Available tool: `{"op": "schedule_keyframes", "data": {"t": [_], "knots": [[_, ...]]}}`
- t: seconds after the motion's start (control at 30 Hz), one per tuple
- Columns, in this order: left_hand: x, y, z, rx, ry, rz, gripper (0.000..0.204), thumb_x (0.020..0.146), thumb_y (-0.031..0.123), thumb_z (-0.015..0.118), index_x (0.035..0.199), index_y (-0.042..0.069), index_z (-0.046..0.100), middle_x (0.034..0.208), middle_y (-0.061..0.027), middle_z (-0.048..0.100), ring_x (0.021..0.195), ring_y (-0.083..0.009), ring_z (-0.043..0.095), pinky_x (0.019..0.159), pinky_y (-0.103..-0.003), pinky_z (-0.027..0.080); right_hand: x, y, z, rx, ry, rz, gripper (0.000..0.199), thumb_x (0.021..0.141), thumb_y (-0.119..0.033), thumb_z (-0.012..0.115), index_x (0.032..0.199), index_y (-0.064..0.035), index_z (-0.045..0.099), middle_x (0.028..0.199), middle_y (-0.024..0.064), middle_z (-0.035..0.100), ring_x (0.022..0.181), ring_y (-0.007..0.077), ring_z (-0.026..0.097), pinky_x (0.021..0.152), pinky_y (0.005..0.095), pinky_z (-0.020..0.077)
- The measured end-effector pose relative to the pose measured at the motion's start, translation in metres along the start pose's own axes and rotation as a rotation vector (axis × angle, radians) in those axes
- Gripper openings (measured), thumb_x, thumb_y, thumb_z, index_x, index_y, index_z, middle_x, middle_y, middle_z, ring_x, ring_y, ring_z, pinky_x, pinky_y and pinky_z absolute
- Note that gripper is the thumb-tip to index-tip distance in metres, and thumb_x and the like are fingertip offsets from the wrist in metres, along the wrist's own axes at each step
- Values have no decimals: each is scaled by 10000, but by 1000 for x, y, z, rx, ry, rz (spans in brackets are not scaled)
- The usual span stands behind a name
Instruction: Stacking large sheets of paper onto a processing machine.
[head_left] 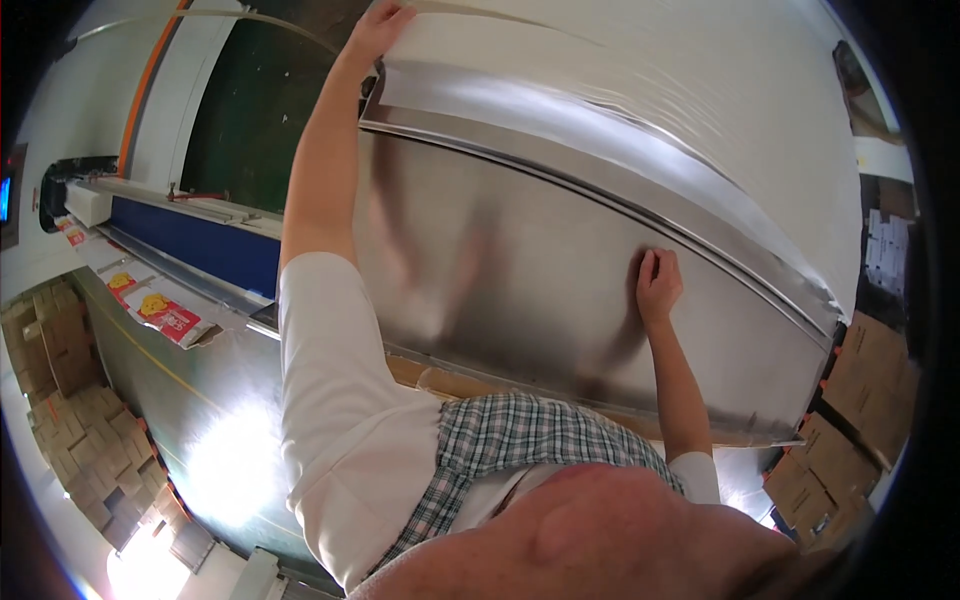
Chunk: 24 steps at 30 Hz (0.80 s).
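Leaning over a big metal table (pixel 540 290) here, head view only. My left hand (pixel 378 30) is way out by the left edge of the white sheet (pixel 620 65); honestly can't tell if those fingers are pinching it or just touching. My right hand (pixel 659 288) is down by the near metal, fingers curled together, nothing visible in them. The sheet lies across the far side, beyond the metal ridge (pixel 560 168). I'd call it partway: far side covered, some creases unsmoothed, near side uncovered.
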<state>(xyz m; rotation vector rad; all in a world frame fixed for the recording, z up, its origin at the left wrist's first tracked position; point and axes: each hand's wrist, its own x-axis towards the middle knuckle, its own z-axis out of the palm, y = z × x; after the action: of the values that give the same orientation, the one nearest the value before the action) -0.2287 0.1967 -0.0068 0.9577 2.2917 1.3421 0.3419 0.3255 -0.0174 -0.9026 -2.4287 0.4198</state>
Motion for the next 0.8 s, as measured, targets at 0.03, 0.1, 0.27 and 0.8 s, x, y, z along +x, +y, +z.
{"op": "schedule_keyframes", "data": {"t": [0.03,0.1,0.27,0.8], "knots": [[3,16,22,-22,-30,11,350,848,392,514,941,71,620,822,-1,604,777,-158,561,712,-283,429,-2,8,-3,-29,-3,17,86,835,-145,536,834,-60,543,751,99,532,654,290,541,549,360,436],[-1,90,68,551,-191,156,501,815,535,504,994,81,617,894,-54,638,818,-211,599,744,-325,455,-9,23,-15,-95,12,59,84,834,-149,539,833,-65,546,753,96,535,655,290,544,550,363,437],[-16,168,140,616,-648,227,803,663,696,547,1187,88,513,1128,-156,563,1084,-302,509,901,-373,404,-12,17,-6,-35,-11,85,92,833,-171,540,816,-81,550,745,90,540,650,289,547,548,361,439],[-79,198,189,973,-580,410,831,582,411,730,1305,262,346,1286,-100,431,1214,-325,354,975,-616,207,225,-67,52,94,-132,-361,306,857,-268,482,1065,-54,550,971,139,606,916,326,555,804,407,427]]}}
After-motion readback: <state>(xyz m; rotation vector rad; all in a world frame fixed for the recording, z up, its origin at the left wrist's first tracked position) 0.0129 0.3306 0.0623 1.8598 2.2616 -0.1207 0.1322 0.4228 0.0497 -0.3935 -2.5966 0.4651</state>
